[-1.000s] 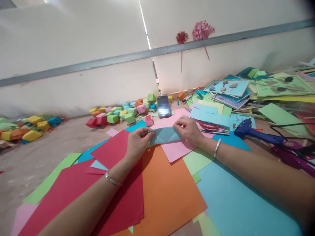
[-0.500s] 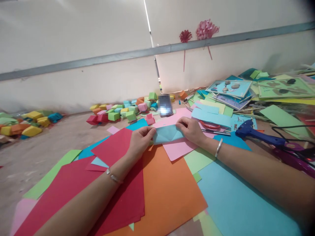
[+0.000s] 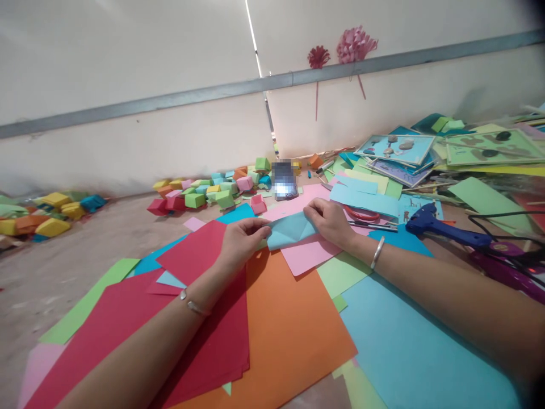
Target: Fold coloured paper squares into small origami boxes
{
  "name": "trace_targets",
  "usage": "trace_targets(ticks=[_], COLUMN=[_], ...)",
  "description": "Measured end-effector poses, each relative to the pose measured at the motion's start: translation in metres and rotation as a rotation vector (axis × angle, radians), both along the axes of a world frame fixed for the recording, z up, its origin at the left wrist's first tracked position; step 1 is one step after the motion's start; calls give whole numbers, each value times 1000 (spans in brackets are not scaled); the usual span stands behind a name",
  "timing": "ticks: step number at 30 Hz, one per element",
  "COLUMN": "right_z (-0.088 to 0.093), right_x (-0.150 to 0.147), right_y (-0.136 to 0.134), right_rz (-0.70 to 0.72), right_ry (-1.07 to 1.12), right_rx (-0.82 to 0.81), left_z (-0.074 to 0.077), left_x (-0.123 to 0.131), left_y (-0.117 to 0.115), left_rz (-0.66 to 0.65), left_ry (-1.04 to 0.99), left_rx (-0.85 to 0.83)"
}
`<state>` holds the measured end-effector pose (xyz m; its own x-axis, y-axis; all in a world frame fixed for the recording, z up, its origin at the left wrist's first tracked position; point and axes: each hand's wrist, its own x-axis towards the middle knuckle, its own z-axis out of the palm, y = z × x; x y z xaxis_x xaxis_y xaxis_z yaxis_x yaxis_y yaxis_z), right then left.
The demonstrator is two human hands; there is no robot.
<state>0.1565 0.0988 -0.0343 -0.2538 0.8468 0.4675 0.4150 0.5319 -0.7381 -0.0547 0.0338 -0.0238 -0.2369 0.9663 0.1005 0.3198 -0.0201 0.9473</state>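
Observation:
A folded light blue paper piece (image 3: 290, 231) with creases is held between both hands just above the pink sheet (image 3: 307, 254). My left hand (image 3: 242, 243) pinches its left end, thumb on top. My right hand (image 3: 332, 221) grips its right end with fingers curled. Both wrists wear thin silver bangles. Under the forearms lie an orange sheet (image 3: 281, 329), red sheets (image 3: 200, 318) and a large blue sheet (image 3: 409, 346).
Several small folded paper boxes (image 3: 213, 193) lie heaped behind the hands, more at the far left (image 3: 46, 216). A phone (image 3: 284, 182) stands past them. A blue glue gun (image 3: 443, 227) with cable, red scissors (image 3: 361, 216) and stacked craft cards (image 3: 400, 150) lie right.
The blue piece has been turned and opened out a little between the hands; its visible face is wider. Both hands stay in about the same place.

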Motion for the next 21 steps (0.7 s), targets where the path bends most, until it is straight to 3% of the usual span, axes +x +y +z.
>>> trace_targets(ticks=[9,17,21], right_z=[-2,-2,0], right_x=[-2,-3,-3], right_y=[0,0,2], right_rz=[-13,-14,-53], right_ry=[-119,-164,-356], right_rx=[2,10,25], left_z=[5,1,-5], left_x=[4,0,-3], left_y=[1,4,5], left_rz=[-44,-27,-41], left_ry=[23,103,185], left_rx=[-21,6,8])
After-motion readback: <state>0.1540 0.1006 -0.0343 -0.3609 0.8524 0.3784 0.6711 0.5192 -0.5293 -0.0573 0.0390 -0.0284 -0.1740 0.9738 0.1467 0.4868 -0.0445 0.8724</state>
